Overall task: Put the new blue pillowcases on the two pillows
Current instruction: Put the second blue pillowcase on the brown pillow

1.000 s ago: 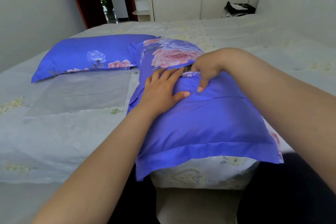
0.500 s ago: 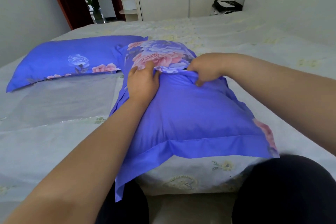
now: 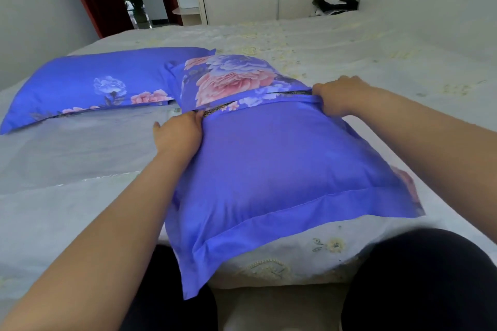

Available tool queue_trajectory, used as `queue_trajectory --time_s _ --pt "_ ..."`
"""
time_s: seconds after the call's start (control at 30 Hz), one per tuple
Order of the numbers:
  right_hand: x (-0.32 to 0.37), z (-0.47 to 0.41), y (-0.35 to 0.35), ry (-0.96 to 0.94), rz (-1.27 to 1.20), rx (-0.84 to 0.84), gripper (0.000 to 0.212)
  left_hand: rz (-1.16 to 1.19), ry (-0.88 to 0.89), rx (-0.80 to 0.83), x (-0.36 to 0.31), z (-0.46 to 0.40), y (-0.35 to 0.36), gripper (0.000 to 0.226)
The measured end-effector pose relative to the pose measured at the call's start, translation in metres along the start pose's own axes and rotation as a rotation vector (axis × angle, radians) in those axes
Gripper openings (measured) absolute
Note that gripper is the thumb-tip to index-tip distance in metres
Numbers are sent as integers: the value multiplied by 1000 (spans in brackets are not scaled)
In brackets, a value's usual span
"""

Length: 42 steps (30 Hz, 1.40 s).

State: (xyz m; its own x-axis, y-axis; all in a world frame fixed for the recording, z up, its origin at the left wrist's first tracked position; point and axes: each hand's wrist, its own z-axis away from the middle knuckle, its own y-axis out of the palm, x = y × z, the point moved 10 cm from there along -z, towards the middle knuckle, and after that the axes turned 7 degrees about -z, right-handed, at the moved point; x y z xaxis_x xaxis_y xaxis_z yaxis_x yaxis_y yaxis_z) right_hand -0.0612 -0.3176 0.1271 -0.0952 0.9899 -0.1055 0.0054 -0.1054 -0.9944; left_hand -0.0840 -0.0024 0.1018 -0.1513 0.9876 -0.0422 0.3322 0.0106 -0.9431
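Now pillow (image 3: 282, 169), hands (image 3: 178, 133) gripping opening

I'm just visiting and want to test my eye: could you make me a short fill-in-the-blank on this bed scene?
1. Both hands hold the near pillow at the slit across its ____ side.
2. The far pillow lies to the ____ of the near one.
3. The left hand and right hand hold opposite ____ of the slit.
4. A black bag sits at the bed's far ____ corner.

Missing words: top; left; ends; right
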Motion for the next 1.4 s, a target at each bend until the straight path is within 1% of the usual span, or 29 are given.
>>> queue_trajectory --time_s 0.07,0.1,0.2,0.27,0.3,0.33,0.37,0.4,0.43,0.47,0.5,0.53,0.57,0.6,0.63,0.67,0.7,0.8,0.87,0.93,0.97,1.04,1.07,1.1,1.14,1.2,1.27,1.34,1.4 --pt "-5 5 23 -29 -95 179 40 188 -48 54 10 -4 12 49" --pt "-4 8 30 -58 -194 209 37 279 -47 69 8 -3 17 50" --pt "2 13 30 -100 -514 158 23 462 -54 116 4 2 15 59" --pt "7 21 24 -95 -812 203 26 516 -70 145 8 -1 10 63" --pt "13 28 22 -102 -920 247 29 484 -69 168 10 -3 9 64" --pt "22 34 21 -120 -937 285 30 403 -64 188 13 -4 6 62" --pt "32 40 20 -149 -862 306 29 287 -54 196 13 -3 2 57" --pt "40 45 23 -174 -737 316 27 144 -28 151 8 -1 -9 49" --pt "46 48 25 -198 -606 306 25 -5 16 36 -3 3 -29 39" --pt "50 49 26 -217 -493 263 20 -96 93 -158 -24 12 -57 29" --pt "50 49 24 -221 -427 190 13 -99 195 -351 -53 30 -87 22" --pt "48 50 17 -230 -408 94 7 -13 354 -495 -87 56 -110 21" --pt "45 53 8 -238 -412 5 7 109 600 -548 -126 89 -123 25" --pt "44 57 -1 -254 -422 -72 13 224 863 -501 -161 126 -126 31" --pt "40 58 -8 -264 -436 -131 16 297 1076 -386 -189 160 -120 37" --pt "35 60 -13 -268 -459 -178 15 292 1205 -256 -209 184 -109 44" --pt "30 62 -16 -270 -483 -210 11 236 1252 -165 -220 196 -93 49" --pt "25 65 -9 -311 -552 -232 9 129 1248 -93 -223 195 -61 52" --pt "26 68 -4 -322 -460 -273 16 138 1281 -110 -228 198 -58 44" --pt "6 60 -9 -156 -385 -361 15 157 1298 -142 -232 200 -59 36" --pt "-8 56 -11 -43 -405 -391 14 163 1279 -142 -233 196 -59 33" --pt "-28 45 -4 136 -485 -345 6 178 1196 -82 -233 176 -58 32" --pt "-29 40 4 177 -505 -292 5 199 1161 -33 -233 169 -57 32" --pt "-25 36 9 188 -499 -243 9 233 1135 -2 -233 165 -61 33" --pt "-20 34 13 177 -464 -217 13 272 1109 -6 -230 163 -66 33" --pt "-12 36 11 145 -377 -212 15 267 1014 -118 -213 147 -79 39" --pt "-15 38 9 149 -353 -194 18 192 848 -194 -182 114 -82 43" --pt "-21 37 13 184 -478 -115 21 168 680 -135 -145 78 -75 40" --pt "-19 34 22 199 -678 4 27 183 592 -88 -125 57 -67 37"
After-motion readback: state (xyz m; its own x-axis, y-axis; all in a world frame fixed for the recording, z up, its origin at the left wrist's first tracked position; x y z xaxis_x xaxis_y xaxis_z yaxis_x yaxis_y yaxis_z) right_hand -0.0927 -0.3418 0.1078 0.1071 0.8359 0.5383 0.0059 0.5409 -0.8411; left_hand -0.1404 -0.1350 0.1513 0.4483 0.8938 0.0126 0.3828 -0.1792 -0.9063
